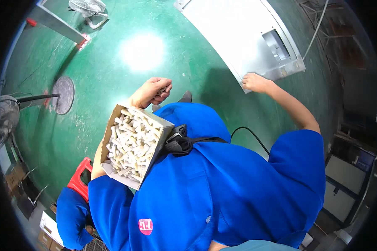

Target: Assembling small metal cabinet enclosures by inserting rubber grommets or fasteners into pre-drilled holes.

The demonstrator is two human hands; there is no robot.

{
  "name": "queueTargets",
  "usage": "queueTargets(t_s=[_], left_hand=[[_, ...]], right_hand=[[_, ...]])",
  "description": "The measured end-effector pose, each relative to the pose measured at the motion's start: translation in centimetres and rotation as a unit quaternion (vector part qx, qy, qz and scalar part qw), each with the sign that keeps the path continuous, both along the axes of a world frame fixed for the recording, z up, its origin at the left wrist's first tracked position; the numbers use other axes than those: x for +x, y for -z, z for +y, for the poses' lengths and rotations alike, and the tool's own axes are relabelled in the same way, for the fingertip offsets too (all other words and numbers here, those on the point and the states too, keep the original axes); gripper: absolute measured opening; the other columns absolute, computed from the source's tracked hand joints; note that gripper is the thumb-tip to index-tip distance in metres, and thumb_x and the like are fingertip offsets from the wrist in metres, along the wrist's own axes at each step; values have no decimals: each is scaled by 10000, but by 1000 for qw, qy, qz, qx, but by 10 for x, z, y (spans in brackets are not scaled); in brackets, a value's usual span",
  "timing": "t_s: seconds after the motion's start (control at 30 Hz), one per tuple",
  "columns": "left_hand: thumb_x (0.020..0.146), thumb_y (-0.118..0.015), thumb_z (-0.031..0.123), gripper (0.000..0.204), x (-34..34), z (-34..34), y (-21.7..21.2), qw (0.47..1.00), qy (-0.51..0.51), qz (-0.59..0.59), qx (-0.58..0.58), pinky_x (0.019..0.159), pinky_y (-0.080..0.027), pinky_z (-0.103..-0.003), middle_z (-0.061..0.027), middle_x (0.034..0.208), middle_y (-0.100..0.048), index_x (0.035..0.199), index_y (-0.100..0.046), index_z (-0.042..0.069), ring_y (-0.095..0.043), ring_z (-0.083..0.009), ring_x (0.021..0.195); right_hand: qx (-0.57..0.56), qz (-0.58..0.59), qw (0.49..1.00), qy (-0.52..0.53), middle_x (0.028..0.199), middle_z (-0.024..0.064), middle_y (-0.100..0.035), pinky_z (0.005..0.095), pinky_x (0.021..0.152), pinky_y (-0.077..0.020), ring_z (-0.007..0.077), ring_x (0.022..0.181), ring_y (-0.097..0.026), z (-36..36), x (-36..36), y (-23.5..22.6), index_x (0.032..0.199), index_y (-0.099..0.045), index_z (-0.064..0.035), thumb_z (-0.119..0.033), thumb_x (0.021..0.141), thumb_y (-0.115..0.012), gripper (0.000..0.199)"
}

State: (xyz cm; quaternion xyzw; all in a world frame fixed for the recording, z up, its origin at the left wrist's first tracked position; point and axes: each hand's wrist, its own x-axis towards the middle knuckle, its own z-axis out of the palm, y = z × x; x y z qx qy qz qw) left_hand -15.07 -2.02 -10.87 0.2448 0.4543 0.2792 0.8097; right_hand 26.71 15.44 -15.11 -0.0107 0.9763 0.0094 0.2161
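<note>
Here, the left hand (pixel 151 90) at eleven o'clock curls round small pieces (pixel 163 90); the box (pixel 161 140) of pale pegs (pixel 130 144) sits at eight. The right hand (pixel 256 83) touches a panel (pixel 230 35) at two, grip unclear; a lettered badge (pixel 145 226), seven.

Cream pieces (pixel 132 144), silvery-white panel (pixel 234 35)

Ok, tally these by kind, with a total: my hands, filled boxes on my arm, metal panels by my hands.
Hands, left hand and right hand: 2
Filled box: 1
Metal panel: 1
Total: 4
</note>
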Motion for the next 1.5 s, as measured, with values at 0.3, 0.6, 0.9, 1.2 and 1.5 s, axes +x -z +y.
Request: queueTargets(t_s=[0.3,0.6,0.9,1.2,1.5], left_hand=[[929,-475,306,286,9,4,-9,997,55,39,34,347,-199,-202,54,547,-433,706,-513,132,-302,-28,406],[913,-498,308,276,4,-14,2,997,55,37,46,352,-186,-196,59,553,-432,698,-507,135,-297,-20,409],[907,-503,306,270,7,-12,2,997,19,27,63,349,-179,-195,54,553,-440,699,-509,134,-298,-19,402],[882,-505,273,229,-10,-4,12,999,-35,21,-19,332,-199,-213,49,559,-484,699,-525,135,-297,-28,366],[920,-489,292,268,-9,-10,15,997,-74,21,-28,322,-173,-176,36,553,-469,707,-514,132,-290,-12,381]], right_hand=[[-95,32,942,320,784,81,-663,352,709,-497,257,791,-647,-18,-83,-65,765,-668,-69,-191,670,-733,168],[-301,262,907,-135,750,72,-585,347,687,-459,227,775,-567,-144,-310,-217,761,-612,-37,-92,687,-629,93],[-282,287,882,-243,722,31,-483,320,655,-461,209,763,-525,-154,-327,-197,761,-572,-45,-120,656,-588,130],[-327,272,901,83,861,102,-670,342,732,-503,261,797,-639,21,-298,-148,841,-669,-17,-87,746,-663,118],[-115,128,983,67,754,156,-643,394,691,-505,345,746,-622,96,-255,-10,762,-643,-20,-34,697,-591,85]])
